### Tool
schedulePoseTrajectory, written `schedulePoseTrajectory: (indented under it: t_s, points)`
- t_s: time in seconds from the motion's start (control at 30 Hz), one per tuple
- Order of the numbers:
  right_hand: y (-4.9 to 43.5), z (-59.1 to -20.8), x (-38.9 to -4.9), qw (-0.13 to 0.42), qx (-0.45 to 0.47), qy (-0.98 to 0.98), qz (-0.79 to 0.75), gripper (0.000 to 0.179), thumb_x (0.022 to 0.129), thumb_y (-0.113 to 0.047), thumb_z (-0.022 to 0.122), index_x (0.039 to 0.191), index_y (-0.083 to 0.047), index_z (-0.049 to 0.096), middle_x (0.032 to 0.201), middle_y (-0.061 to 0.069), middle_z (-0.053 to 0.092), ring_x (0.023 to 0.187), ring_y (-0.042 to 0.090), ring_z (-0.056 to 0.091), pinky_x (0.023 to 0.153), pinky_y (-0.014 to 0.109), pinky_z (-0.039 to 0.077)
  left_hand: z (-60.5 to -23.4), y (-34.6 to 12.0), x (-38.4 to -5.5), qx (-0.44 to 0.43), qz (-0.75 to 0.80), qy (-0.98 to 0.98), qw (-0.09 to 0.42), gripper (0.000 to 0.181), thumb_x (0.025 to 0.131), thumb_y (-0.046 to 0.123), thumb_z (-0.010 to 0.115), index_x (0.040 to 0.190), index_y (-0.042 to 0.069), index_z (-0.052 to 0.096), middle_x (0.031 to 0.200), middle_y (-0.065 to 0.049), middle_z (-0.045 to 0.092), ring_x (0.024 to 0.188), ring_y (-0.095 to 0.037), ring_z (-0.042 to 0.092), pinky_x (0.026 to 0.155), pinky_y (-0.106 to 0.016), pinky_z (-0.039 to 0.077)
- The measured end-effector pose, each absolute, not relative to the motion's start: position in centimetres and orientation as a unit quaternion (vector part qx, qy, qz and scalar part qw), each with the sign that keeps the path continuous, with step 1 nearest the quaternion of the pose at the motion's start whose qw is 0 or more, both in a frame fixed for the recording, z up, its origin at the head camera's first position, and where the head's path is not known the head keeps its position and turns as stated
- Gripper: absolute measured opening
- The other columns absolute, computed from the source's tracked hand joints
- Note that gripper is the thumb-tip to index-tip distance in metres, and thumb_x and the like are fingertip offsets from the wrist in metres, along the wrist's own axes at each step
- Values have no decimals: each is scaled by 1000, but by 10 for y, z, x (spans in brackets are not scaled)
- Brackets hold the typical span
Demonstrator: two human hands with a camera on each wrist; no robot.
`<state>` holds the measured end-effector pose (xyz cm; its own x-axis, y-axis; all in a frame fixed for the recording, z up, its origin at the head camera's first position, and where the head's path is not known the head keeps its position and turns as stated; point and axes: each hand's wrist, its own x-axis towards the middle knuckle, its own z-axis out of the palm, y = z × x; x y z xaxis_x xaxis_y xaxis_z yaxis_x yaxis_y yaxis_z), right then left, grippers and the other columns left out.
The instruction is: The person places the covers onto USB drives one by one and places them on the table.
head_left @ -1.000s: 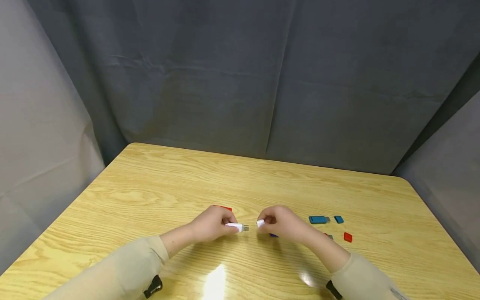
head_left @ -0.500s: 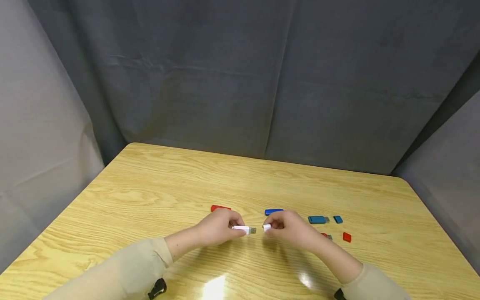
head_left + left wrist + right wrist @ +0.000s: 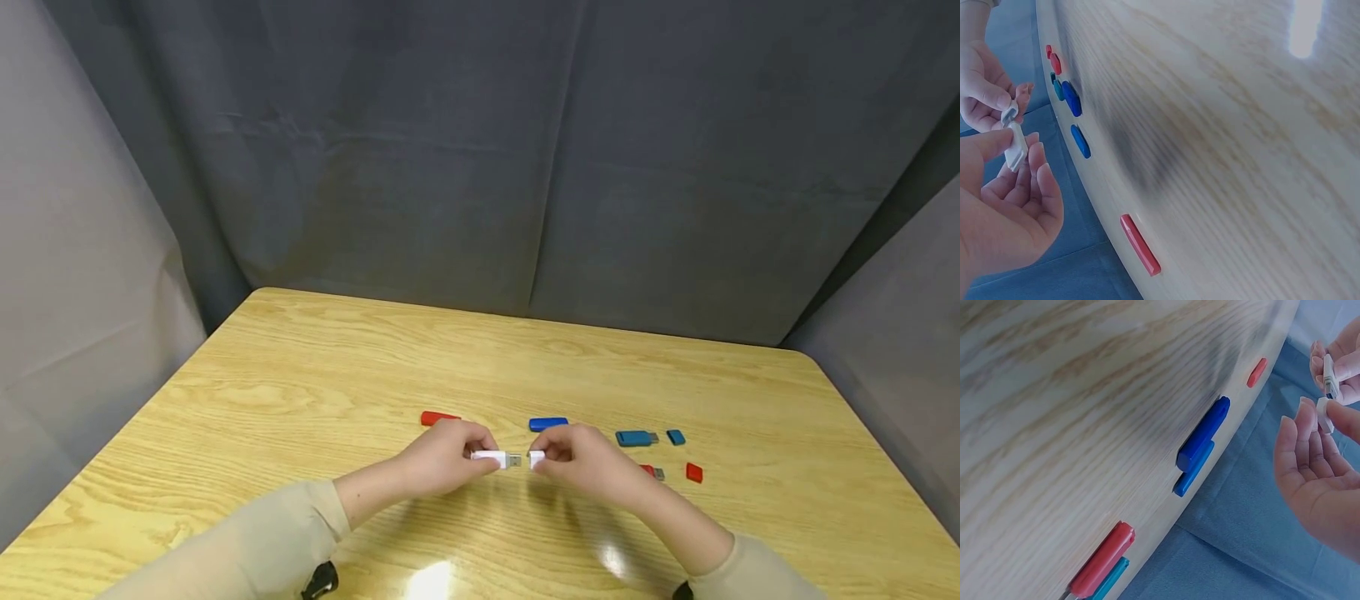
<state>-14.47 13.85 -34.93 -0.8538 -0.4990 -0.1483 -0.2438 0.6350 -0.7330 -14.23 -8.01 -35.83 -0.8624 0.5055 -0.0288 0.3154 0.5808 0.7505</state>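
My left hand (image 3: 448,457) pinches a white USB flash drive (image 3: 489,457) between thumb and fingers, its bare metal plug pointing right. Facing that plug across a small gap in the head view, a small white cap (image 3: 537,459) is pinched in my right hand (image 3: 585,460). Both are held above the table, roughly in line. In the left wrist view the white drive (image 3: 1016,150) shows most of its body. From the right wrist, the cap (image 3: 1324,416) sits close to the drive's plug end, its far side partly behind the thumb.
On the wooden table (image 3: 337,358) lie a red flash drive (image 3: 439,417) and a blue one (image 3: 548,424). A second blue flash drive (image 3: 1071,99) shows in the left wrist view. To the right are a teal drive (image 3: 634,438), its cap (image 3: 676,437), a red drive (image 3: 652,472) and a red cap (image 3: 694,472).
Both hands have shifted slightly right and nearer the body. The gap between the drive's plug and the cap has narrowed. The blue drive behind the right hand has come into sight.
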Motion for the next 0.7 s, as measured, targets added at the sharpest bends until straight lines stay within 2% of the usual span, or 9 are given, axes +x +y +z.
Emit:
schedulePoseTrajectory:
  t_s: [0.37,0.7]
  points:
    - [138,-351,-145,181,-216,875,-393,16,86,-13,65,96,-2,60,76,2,59,65,12,50,58,23,42,-356,-80,-140,238,406,874,124,9,86,17,67,85,8,65,73,2,59,60,-8,43,53,-19,36]
    - [137,-353,-146,178,-212,877,-392,14,86,-15,66,93,-4,59,77,3,62,67,11,53,60,24,44,-358,-80,-141,232,413,871,132,8,86,16,67,85,9,65,73,4,59,59,-7,42,53,-17,36]
